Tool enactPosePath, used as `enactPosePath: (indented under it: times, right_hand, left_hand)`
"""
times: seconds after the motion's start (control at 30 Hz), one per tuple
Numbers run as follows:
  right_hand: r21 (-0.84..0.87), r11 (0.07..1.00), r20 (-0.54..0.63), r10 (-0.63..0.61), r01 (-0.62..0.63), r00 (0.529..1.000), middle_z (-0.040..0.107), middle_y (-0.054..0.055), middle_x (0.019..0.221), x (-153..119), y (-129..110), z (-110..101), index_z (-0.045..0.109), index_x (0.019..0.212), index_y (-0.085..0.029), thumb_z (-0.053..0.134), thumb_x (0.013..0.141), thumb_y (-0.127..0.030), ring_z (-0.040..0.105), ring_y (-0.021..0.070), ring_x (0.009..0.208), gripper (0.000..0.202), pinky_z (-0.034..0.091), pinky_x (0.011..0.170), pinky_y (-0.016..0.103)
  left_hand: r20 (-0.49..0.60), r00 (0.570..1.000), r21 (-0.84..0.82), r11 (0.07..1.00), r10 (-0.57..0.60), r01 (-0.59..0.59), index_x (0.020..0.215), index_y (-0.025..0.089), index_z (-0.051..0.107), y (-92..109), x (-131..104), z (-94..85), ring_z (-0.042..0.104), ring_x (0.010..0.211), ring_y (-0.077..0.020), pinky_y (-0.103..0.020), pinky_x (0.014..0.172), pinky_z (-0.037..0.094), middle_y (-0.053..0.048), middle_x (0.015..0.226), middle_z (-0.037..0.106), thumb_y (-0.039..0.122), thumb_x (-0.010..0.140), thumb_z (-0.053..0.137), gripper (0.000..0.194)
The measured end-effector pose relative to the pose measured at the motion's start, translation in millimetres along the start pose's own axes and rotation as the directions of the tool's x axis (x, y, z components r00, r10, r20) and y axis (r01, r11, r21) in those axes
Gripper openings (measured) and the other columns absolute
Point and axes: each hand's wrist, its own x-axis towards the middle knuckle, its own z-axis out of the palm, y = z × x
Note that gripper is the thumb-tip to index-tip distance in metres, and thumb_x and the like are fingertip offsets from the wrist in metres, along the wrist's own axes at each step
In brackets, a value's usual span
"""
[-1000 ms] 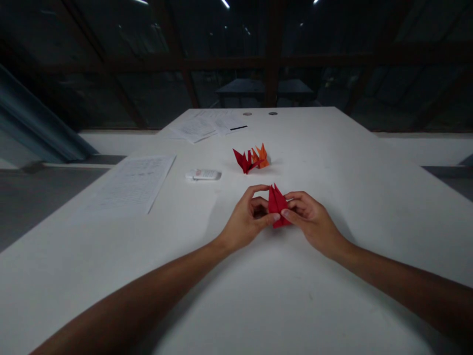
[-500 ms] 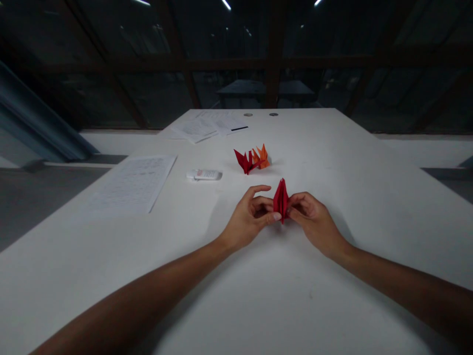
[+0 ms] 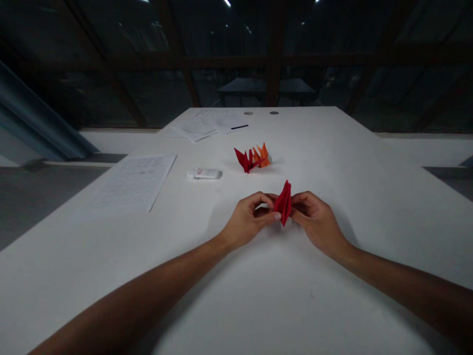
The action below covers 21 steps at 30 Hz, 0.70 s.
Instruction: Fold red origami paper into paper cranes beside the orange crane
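Between my two hands stands a piece of folded red origami paper [image 3: 284,203], its layered point upward and slightly tilted to the right. My left hand [image 3: 249,219] pinches its left side, with the thumb in front and the curled fingers behind. On the right side, the fingertips of my right hand [image 3: 316,217] grip it, partly hidden by the paper. Just beyond my hands, a red paper crane [image 3: 244,160] sits on the white table [image 3: 236,296]. An orange paper crane [image 3: 263,157] stands close behind it, partly overlapped.
A white correction-fluid-like bottle [image 3: 204,173] lies left of the cranes. Farther left is a printed sheet [image 3: 129,180]. More papers [image 3: 199,125] with a dark strip [image 3: 240,127] lie at the far end, near two round discs [image 3: 273,113]. Dark windows rise behind the table.
The folded red paper has tilted a little, its top leaning to the right. My left index finger, stretched out before, has curled in against the paper.
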Motion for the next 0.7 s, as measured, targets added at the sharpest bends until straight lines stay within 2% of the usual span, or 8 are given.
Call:
enactPosePath:
  times: [0.2,0.43,0.53,0.7]
  right_hand:
    - [0.015,1.0,0.003,-0.027,0.027,1.0,0.074,0.003,0.092,-0.5,-2.2,1.4,0.066,0.091,-0.023,0.082,0.077,-0.039,0.071,0.0191,0.085,0.027,0.059,0.082,0.036]
    - [0.003,0.999,0.017,-0.05,0.05,0.999,0.074,0.003,0.094,-1.2,-1.1,0.2,0.065,0.093,-0.023,0.081,0.078,-0.037,0.07,0.0193,0.086,0.026,0.058,0.081,0.035]
    - [0.013,0.999,0.021,-0.053,0.052,0.998,0.073,0.002,0.091,-1.7,-0.9,-0.2,0.065,0.093,-0.023,0.082,0.078,-0.034,0.07,0.0186,0.085,0.025,0.058,0.079,0.033]
    - [0.029,0.998,0.015,-0.05,0.049,0.999,0.069,0.0,0.087,-2.1,-0.3,-0.5,0.062,0.087,-0.023,0.079,0.081,-0.028,0.066,0.0159,0.08,0.019,0.054,0.074,0.029]
  left_hand:
    - [0.031,0.996,0.02,0.997,0.078,-0.079,0.086,0.016,0.064,-2.4,-1.3,-1.0,0.067,0.102,-0.0196,-0.039,0.095,0.05,-0.009,0.107,0.071,0.019,0.078,0.081,0.019]
    - [0.064,0.991,0.116,0.985,0.117,-0.124,0.085,0.017,0.069,2.8,-4.5,-0.7,0.061,0.123,-0.024,-0.043,0.109,0.044,-0.012,0.131,0.064,0.018,0.079,0.081,0.013]
    - [0.065,0.99,0.148,0.98,0.125,-0.133,0.086,0.017,0.07,2.1,-5.0,-1.3,0.063,0.119,-0.0232,-0.041,0.108,0.045,-0.012,0.125,0.067,0.018,0.078,0.081,0.013]
    - [-0.026,0.987,0.173,0.974,0.156,-0.149,0.084,0.016,0.068,-1.1,-3.3,-2.9,0.067,0.099,-0.0191,-0.034,0.093,0.051,-0.009,0.103,0.069,0.02,0.077,0.081,0.016]
